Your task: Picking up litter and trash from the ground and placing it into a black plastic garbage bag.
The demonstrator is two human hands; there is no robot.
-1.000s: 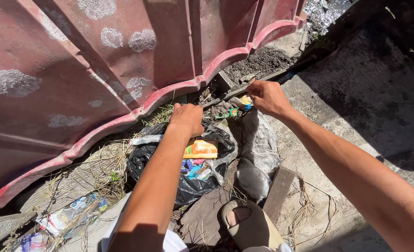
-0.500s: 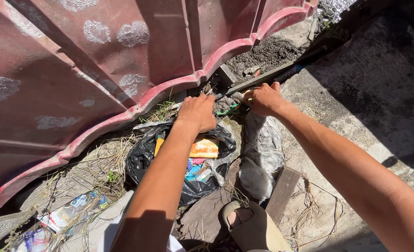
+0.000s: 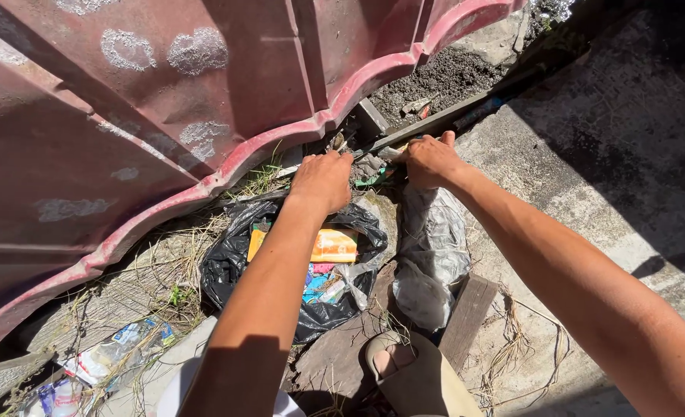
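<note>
Litter scraps [image 3: 369, 171], a small clump of greenish and grey wrappers, lay on the ground at the foot of the red corrugated metal sheet [image 3: 164, 100], between the person's two hands. The left hand [image 3: 323, 179] rested palm down just left of the clump, fingers curled forward into the debris; whether they were clamped on anything could not be told. The right hand [image 3: 429, 160] sat just right of the clump, fingers bunched together in a fist over a scrap, the held piece mostly hidden. Directly below the hands an open black rubbish bag [image 3: 234, 262] held an orange packet [image 3: 333, 245] and blue and pink wrappers. A crumpled clear plastic bag [image 3: 431, 247] lay just beside it on the right, touching a wooden plank [image 3: 466, 313]. A beige sandal [image 3: 416, 378] showed at the lower edge. Dry grass [image 3: 164, 270] and a flattened plastic bottle [image 3: 107, 355] lay to the lower left. Grey concrete [image 3: 589, 177] extended on the right.
</note>
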